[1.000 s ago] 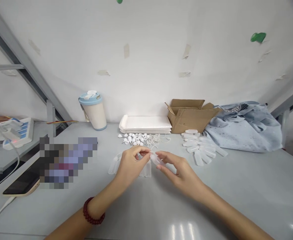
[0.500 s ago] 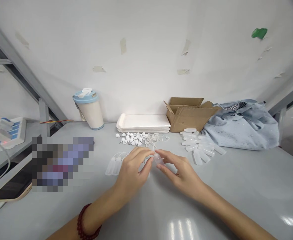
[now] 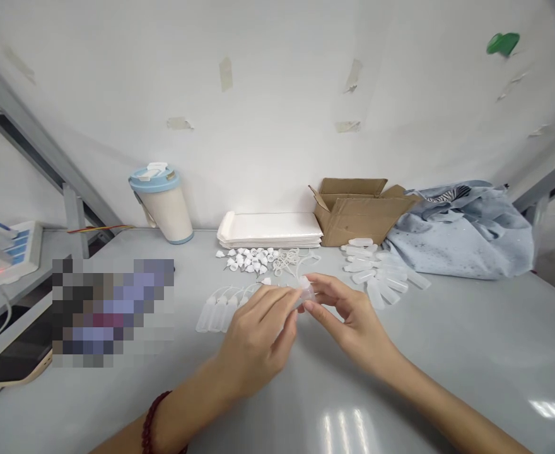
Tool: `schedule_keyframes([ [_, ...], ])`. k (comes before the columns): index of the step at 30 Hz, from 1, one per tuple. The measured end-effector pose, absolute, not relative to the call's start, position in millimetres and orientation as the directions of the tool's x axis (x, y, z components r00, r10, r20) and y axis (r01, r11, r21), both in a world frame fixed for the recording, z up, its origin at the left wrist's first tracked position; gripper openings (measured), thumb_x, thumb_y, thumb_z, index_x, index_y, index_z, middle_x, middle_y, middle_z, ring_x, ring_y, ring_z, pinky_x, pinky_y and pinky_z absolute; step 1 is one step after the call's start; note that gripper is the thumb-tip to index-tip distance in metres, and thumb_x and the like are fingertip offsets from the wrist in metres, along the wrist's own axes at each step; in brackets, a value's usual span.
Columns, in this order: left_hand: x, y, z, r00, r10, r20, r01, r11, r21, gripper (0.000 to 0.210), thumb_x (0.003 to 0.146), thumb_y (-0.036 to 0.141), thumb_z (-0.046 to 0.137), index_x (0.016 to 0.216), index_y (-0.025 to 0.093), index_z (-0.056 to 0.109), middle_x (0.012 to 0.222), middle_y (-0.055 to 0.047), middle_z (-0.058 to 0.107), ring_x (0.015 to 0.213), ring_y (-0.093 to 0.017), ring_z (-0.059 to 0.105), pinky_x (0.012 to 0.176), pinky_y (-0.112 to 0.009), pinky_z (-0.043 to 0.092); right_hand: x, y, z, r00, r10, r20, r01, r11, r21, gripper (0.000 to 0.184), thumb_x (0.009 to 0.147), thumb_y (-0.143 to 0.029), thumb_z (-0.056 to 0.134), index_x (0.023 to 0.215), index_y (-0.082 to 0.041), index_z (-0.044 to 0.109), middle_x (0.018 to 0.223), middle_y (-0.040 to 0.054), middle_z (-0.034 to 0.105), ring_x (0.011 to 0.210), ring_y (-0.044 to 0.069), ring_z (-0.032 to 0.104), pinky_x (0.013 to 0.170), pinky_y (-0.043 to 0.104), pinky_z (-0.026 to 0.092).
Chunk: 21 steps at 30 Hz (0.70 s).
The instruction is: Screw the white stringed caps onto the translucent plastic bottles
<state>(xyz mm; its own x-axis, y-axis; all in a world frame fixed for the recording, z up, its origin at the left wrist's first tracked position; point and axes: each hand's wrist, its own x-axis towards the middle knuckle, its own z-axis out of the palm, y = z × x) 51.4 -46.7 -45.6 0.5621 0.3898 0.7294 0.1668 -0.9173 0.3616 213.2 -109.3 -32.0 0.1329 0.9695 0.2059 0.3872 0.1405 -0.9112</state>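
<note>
My left hand (image 3: 253, 334) and my right hand (image 3: 350, 318) meet over the table, both closed on one small translucent plastic bottle (image 3: 308, 292). A white top and a thin pale cord show at its upper end. My left fingers cover the bottle's left side, and my right thumb and fingers pinch it from the right. Just left of my left hand lie several similar bottles (image 3: 212, 313) with cord loops, side by side. Beyond the hands are a heap of small white pointed caps (image 3: 251, 258) and a tangle of white cords (image 3: 287, 260). Loose translucent bottles (image 3: 374, 290) spread out at the right.
Behind stand a blue-lidded cup (image 3: 164, 202), stacked white padded envelopes (image 3: 270, 228), an open cardboard box (image 3: 365, 217) and a pale blue cloth (image 3: 467, 239). On the left are a phone (image 3: 17, 353), a blurred-out patch and a power strip (image 3: 26, 249).
The bottle has turned so its white top and cord now show upward. My left fingers have shifted from its top to its side. The view has moved slightly.
</note>
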Motion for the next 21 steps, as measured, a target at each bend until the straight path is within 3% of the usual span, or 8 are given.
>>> schedule_keyframes([
  [5,50.3,-45.6,-39.2,0.525,0.396,0.754,0.202,-0.918,0.341,0.03,0.082,0.003,0.051,0.108,0.017,0.055,0.098,-0.009,0.062,0.09,-0.021,0.057,0.077,-0.037,0.051,211.2,-107.9,-34.9,0.134,0.975,0.175,0.414,0.106,-0.904,0.029,0.085,-0.031,0.055,0.113,-0.024,0.052,0.098,0.0062,0.064,0.082,0.02,0.067,0.05,0.024,0.045],
  [13,51.0,-43.7,-48.1,0.689,0.359,0.63,0.273,-0.933,0.233,0.049,0.081,0.015,0.057,0.127,0.015,0.041,0.119,-0.014,0.055,0.116,-0.032,0.044,0.093,-0.051,0.044,204.5,-110.0,-36.4,0.093,0.994,0.055,0.317,0.023,-0.948,0.036,0.087,-0.029,0.049,0.12,-0.023,0.036,0.09,0.0036,0.065,0.08,0.018,0.067,0.055,0.025,0.043],
  [17,51.6,-40.7,-51.8,0.684,0.369,0.63,0.279,-0.93,0.241,0.045,0.082,0.015,0.055,0.125,0.015,0.041,0.116,-0.014,0.056,0.114,-0.031,0.045,0.092,-0.051,0.044,203.2,-109.5,-36.0,0.082,0.995,0.049,0.348,0.018,-0.937,0.035,0.088,-0.03,0.047,0.12,-0.022,0.035,0.085,0.0024,0.065,0.075,0.018,0.065,0.056,0.026,0.044],
  [21,52.0,-38.6,-51.3,0.764,0.38,0.521,0.283,-0.923,0.259,0.039,0.079,0.015,0.06,0.116,0.015,0.047,0.111,-0.011,0.058,0.109,-0.03,0.046,0.089,-0.048,0.046,205.4,-106.6,-41.7,0.05,0.999,-0.002,0.418,-0.023,-0.908,0.039,0.087,-0.027,0.045,0.123,-0.019,0.034,0.08,0.0008,0.063,0.062,0.015,0.061,0.056,0.027,0.045],
])
